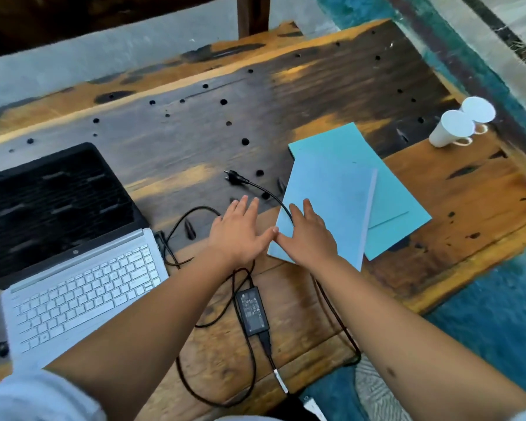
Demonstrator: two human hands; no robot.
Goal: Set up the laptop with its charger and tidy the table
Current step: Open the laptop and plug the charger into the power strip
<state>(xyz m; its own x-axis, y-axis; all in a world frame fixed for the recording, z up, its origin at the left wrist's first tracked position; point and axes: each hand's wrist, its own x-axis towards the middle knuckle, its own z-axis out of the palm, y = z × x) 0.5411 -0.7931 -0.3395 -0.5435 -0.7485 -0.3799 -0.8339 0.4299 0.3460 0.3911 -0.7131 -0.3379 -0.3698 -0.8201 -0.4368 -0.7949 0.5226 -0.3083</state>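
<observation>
both arms fwd, hands flat: left hand (239,230), right hand (308,235), thumbs touching

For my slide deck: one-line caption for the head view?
Both hands reach over blue folders beside an open laptop and its charger.

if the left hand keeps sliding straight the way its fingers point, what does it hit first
Probably the black charger cable just past the fingertips of the left hand, with the wall plug close beyond it. Height above the table is hard to judge, so the hand might pass over them.
</observation>
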